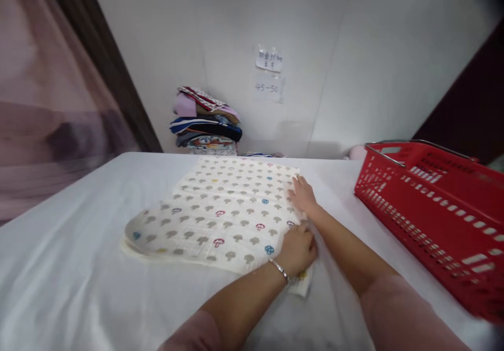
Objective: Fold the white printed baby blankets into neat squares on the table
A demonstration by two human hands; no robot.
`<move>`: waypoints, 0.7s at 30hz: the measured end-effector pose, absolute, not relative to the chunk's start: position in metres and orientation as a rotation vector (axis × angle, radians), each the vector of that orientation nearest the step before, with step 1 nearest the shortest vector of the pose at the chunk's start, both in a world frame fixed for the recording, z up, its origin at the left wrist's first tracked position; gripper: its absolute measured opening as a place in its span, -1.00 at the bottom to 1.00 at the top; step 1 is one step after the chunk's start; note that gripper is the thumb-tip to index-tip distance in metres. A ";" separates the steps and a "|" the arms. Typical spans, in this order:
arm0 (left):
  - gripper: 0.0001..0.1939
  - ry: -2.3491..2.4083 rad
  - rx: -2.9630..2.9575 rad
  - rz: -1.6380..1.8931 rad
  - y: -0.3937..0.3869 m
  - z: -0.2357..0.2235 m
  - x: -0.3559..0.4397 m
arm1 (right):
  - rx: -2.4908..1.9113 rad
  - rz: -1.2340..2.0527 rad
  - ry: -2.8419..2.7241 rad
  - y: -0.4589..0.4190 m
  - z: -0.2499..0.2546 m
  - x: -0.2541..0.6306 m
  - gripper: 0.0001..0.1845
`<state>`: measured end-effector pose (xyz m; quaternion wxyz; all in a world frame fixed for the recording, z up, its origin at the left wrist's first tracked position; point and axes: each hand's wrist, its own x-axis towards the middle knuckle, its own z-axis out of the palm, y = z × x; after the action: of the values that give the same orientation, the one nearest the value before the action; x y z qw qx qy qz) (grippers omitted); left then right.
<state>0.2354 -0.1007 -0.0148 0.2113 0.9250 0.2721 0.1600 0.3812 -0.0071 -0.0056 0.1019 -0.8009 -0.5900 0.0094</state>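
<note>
Creased wht tablecloth w/ crinkly, round-ended mushroom-print cloth atop

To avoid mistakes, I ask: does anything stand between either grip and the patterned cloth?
Nothing visible does: the left grip and right grip touch the cloth near its right edge. The red basket stands apart.

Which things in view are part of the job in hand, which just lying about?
In use:
mushroom-print cloth
left hand and right hand, both at its right edge
white-covered table beneath it

Apparently just lying about:
red basket, untouched
stack of folded fabrics
two paper notes
</note>
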 end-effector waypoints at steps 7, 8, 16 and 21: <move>-0.63 0.334 2.690 0.452 -0.116 -0.012 0.158 | -2.167 -0.011 -2.145 -0.029 -0.041 0.376 -0.48; -0.63 0.325 2.723 0.449 -0.118 -0.012 0.143 | -2.148 -0.047 -2.157 -0.032 -0.043 0.376 -0.49; -0.59 0.690 2.820 0.549 -0.100 -0.012 0.010 | -1.946 -0.127 -2.254 -0.108 -0.062 0.370 -0.43; -0.74 1.294 2.610 0.705 -0.076 -0.007 -0.068 | -1.738 -0.092 -2.340 -0.167 -0.076 0.371 -0.43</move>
<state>-0.0676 -0.0759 -0.0072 0.0720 0.8685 0.4307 0.2346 0.3705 -0.1670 -0.0756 0.1123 -0.5921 -0.7974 -0.0312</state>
